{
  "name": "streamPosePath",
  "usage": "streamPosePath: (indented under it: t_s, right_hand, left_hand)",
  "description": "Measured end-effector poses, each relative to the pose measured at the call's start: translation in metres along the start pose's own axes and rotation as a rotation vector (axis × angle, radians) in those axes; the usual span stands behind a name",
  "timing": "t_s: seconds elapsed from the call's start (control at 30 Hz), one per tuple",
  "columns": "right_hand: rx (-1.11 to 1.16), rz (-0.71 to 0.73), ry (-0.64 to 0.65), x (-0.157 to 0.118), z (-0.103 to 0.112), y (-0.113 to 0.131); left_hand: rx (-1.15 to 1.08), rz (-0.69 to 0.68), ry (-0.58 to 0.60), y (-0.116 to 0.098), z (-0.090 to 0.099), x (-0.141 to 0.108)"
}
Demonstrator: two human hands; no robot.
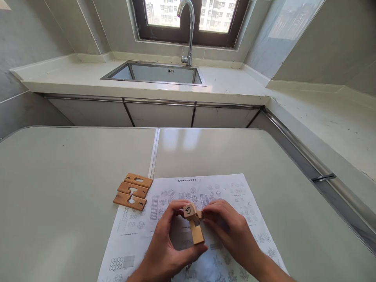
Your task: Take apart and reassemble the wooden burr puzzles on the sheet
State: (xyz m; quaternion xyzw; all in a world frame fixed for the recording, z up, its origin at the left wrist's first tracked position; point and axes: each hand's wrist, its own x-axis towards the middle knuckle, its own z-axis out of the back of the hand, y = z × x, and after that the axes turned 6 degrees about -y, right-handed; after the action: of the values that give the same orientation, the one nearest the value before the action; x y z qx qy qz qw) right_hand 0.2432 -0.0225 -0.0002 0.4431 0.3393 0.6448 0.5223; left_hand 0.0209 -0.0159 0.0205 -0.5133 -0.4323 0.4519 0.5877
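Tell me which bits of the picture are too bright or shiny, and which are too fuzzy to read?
In the head view, the window is glaringly bright, its buildings washed out; in the head view, two pale patches shine near the far edge of the table; also in the head view, most tiny print on the paper is too faint to read.

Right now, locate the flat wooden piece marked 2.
In the head view, the piece marked 2 lies left of centre on the table, beyond piece 1, by the far left corner of the printed sheet.
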Motion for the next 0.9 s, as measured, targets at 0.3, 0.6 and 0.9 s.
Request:
streamPosePath:
  t_s: [0.3,0.6,0.9]
  right_hand:
    - [-0.079,0.272,0.083,-0.003,0.001,0.01]
    - [-0.078,0.31,0.1,-0.004,-0.002,0.005]
    - [-0.012,0.262,0.123,-0.003,0.002,0.01]
  left_hand:
    - [0.111,-0.157,0.002,-0.001,-0.004,0.0]
    - [0.147,-0.166,0.047,-0.001,-0.005,0.0]
    - [0.16,-0.151,0.058,-0.003,-0.005,0.0]
